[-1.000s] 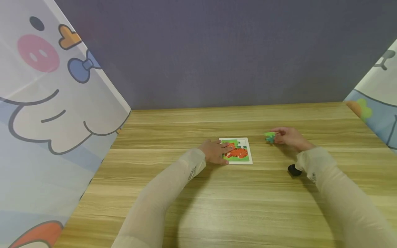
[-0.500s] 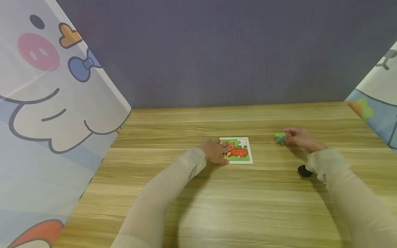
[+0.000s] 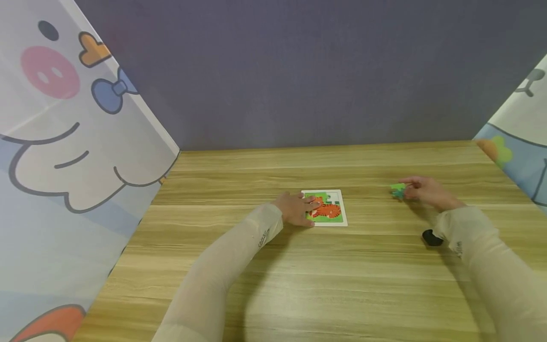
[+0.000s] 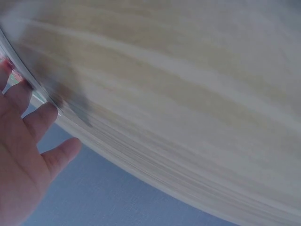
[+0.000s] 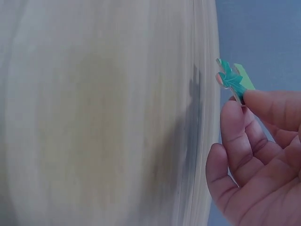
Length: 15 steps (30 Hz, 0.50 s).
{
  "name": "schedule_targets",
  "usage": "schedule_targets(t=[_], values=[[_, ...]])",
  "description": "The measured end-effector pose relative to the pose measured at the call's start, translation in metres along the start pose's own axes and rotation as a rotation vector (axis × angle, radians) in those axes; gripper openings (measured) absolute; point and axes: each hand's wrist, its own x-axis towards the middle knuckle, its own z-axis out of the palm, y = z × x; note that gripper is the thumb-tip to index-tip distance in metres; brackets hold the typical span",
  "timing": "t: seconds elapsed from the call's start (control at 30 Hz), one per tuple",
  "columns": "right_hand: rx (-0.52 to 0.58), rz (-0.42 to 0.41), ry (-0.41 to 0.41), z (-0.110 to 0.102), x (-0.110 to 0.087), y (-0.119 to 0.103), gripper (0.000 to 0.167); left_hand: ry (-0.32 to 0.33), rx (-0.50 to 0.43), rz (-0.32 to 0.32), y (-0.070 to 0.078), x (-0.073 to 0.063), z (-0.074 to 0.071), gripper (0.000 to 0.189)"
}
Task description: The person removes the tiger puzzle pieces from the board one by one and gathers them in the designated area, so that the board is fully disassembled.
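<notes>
A square jigsaw puzzle (image 3: 329, 216) with a white border lies on the table, showing an orange striped tiger on green. Its upper right corner has a bare white gap. My left hand (image 3: 295, 209) rests on the puzzle's left side with its fingers spread, hiding part of the picture. To the right, my right hand (image 3: 429, 192) pinches a green and teal puzzle piece (image 3: 398, 191) between thumb and fingers, above the table. In the right wrist view the puzzle piece (image 5: 232, 80) shows a leaf-like pattern and sticks out past the fingertips.
The wood-grain table (image 3: 256, 175) ends at a dark grey panel (image 3: 307, 76) at the back. A cartoon-printed wall (image 3: 85, 156) flanks the left, and another printed panel (image 3: 521, 133) the right. A small black object (image 3: 432, 238) is at the right cuff.
My right hand has moved to the right with the puzzle piece, farther from the puzzle. The left hand has stayed in place on the puzzle.
</notes>
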Motion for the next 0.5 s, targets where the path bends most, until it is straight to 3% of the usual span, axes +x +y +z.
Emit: schedule_targets(t=[0.37,0.5], values=[[0.017,-0.006,0.037,-0.008,-0.006,0.017,0.05,0.001,-0.003,0.001,-0.002,0.002,0.002,0.071],[-0.032,-0.004,0.055,-0.011,-0.009,0.022,0.048,0.0,-0.011,0.002,-0.002,0.001,0.002,0.072]])
